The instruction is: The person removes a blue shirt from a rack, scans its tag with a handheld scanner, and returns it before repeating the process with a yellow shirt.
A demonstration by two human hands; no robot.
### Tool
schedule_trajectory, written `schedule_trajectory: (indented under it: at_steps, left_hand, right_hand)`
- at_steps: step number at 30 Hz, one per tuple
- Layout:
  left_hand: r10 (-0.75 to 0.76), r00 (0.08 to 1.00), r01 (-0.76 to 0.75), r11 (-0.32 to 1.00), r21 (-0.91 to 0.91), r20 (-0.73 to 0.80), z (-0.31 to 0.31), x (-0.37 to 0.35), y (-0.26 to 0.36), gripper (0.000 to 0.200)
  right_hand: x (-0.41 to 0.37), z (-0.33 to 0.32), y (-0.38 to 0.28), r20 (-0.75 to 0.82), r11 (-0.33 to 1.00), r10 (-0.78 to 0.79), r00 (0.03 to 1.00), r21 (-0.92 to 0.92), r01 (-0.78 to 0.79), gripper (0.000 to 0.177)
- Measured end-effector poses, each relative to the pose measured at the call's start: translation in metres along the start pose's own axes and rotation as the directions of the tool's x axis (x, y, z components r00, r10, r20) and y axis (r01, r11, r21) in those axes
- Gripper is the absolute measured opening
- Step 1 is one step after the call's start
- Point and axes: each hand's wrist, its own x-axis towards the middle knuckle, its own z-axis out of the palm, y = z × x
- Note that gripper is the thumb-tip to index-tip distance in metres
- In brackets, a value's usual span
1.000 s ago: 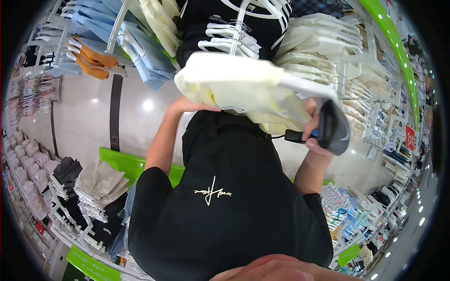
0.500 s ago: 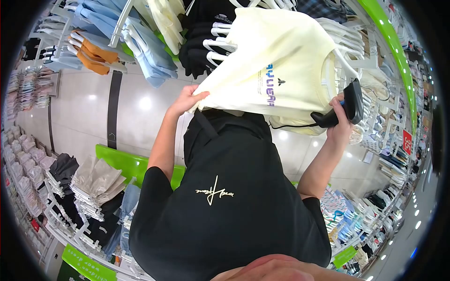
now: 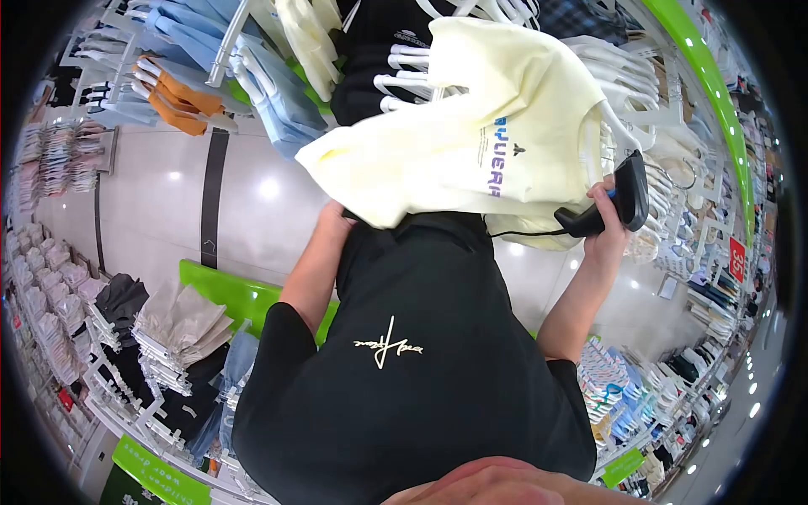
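Note:
A pale yellow T-shirt [image 3: 438,164] with a blue-purple print spreads across in front of me on a white hanger [image 3: 621,130]. In my right hand [image 3: 604,234] is a black handheld barcode scanner [image 3: 629,194], gripped by its handle close to the shirt's neckline. The scanner's cable runs left beneath the shirt. My left hand [image 3: 335,217] lies at the shirt's lower left edge, near my waist, and the cloth covers its fingers.
Black garments [image 3: 374,84] hang behind the shirt, with light blue garments [image 3: 282,101] and orange ones [image 3: 181,101] to the left. A red price sign [image 3: 737,259] is at the right. Behind me stand racks of beige trousers [image 3: 178,316] and a green panel [image 3: 231,290].
My left hand has let go of the shirt's hem at the front and slipped beneath the cloth. The left part of the shirt now spreads farther left. The right hand keeps the scanner.

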Motion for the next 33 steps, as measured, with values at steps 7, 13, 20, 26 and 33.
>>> schedule_trajectory:
  at_steps: [7, 13, 20, 26, 33]
  left_hand:
    - [-0.082, 0.937, 0.254, 0.827, -0.501, 0.339, 0.050, -0.018, 0.063, 0.093]
    - [-0.090, 0.921, 0.237, 0.902, -0.360, 0.379, 0.063, -0.002, 0.052, 0.080]
    - [-0.224, 0.842, 0.092, 0.956, 0.278, 0.490, 0.099, 0.023, 0.025, 0.052]
    - [0.214, 0.748, 0.105, 0.897, -0.430, 0.628, 0.090, -0.001, 0.070, 0.056]
    - [-0.100, 0.902, 0.229, 0.936, -0.268, 0.419, 0.103, 0.003, 0.028, 0.055]
  right_hand:
    - [-0.002, -0.006, 0.006, -0.080, 1.000, 0.001, 0.997, -0.027, -0.003, 0.030]
    - [-0.006, -0.003, -0.002, -0.021, 1.000, -0.015, 1.000, 0.006, 0.015, 0.040]
    - [-0.014, -0.014, -0.020, 0.232, 0.987, -0.153, 0.961, -0.020, 0.162, 0.061]
    - [-0.014, -0.032, -0.031, 0.131, 0.977, -0.201, 0.971, -0.046, 0.209, 0.043]
    - [-0.020, -0.042, -0.026, 0.112, 0.987, -0.143, 0.983, -0.052, 0.149, 0.059]
